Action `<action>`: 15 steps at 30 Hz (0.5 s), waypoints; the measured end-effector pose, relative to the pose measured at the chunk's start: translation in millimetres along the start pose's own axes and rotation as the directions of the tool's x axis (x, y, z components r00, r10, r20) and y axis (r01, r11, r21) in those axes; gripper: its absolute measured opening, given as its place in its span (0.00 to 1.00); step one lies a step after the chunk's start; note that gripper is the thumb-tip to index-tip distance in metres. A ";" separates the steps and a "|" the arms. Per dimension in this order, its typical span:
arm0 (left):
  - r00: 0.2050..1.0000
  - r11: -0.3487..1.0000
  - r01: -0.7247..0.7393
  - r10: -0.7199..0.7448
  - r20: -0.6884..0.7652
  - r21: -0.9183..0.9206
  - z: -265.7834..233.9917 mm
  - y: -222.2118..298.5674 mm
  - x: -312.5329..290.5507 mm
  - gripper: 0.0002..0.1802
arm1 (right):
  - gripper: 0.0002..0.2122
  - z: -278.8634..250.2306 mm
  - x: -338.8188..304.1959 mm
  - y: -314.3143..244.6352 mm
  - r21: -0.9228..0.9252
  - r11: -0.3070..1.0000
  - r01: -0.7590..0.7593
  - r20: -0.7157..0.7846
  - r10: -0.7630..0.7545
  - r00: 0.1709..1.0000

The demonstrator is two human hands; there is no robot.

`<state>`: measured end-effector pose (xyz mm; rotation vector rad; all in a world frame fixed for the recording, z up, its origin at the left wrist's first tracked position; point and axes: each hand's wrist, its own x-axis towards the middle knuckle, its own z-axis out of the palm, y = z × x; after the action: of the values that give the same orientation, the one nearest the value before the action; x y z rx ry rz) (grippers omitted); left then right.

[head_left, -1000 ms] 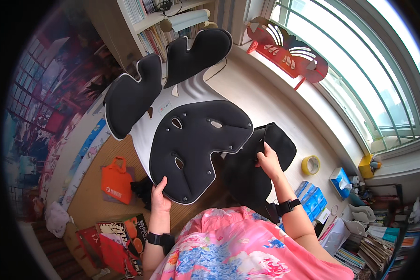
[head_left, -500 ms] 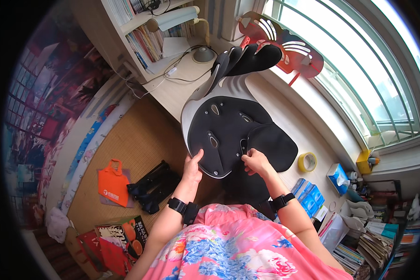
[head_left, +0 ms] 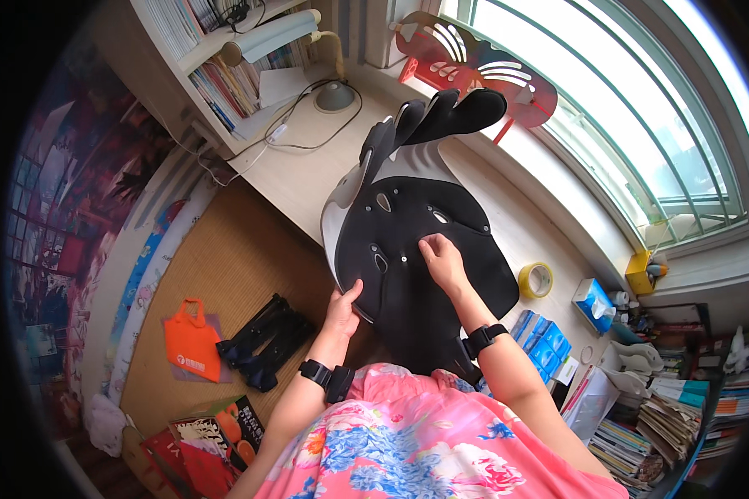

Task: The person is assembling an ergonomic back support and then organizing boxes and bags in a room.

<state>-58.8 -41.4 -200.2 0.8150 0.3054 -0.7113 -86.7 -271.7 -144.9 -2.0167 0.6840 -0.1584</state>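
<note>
A child seat with a pale grey shell (head_left: 334,218) leans on the desk, lined with a black padded liner (head_left: 416,204) that has slots and small snaps. My left hand (head_left: 341,311) grips the seat's lower left edge, its thumb on top and its other fingers partly hidden. On the liner's right half, my right hand (head_left: 443,261) has its fingertips pinched together against the black padding. Just left of those fingertips a small light snap shows. The liner's lower part hangs toward my lap. Black padded wings (head_left: 458,115) rise at the seat's far end.
A lamp (head_left: 334,96) with cables stands at the back left. Yellow tape (head_left: 536,280), blue tissue packs (head_left: 543,339) and stacked papers (head_left: 653,424) lie to the right. On the floor are an orange bag (head_left: 193,341) and a black folded object (head_left: 266,341).
My right hand has moved up and slightly left over the liner, and the liner's right flap now lies differently, hiding a slot. My left hand stays on the seat's edge. The view has shifted.
</note>
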 end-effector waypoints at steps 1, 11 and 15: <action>1.000 1.000 0.020 -0.020 0.001 0.013 -1.2 3.0 -4.2 0.30 | 0.12 -10.7 2.2 17.3 -0.177 0.978 0.110 -0.179 -0.142 0.973; 0.995 0.995 0.098 -0.099 -0.015 -0.036 -30.9 2.2 -12.1 0.28 | 0.14 -113.6 12.6 153.3 -0.434 0.860 -0.269 -0.190 0.205 0.960; 0.994 0.993 0.110 -0.110 -0.018 -0.034 -26.3 10.8 -7.2 0.28 | 0.13 -113.5 29.3 156.8 -0.213 0.927 -0.308 -0.149 0.280 0.948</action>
<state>-56.3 -13.3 -207.9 0.7788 0.3814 -0.7998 -168.2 -432.7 -220.8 -2.1094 1.1157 -0.0159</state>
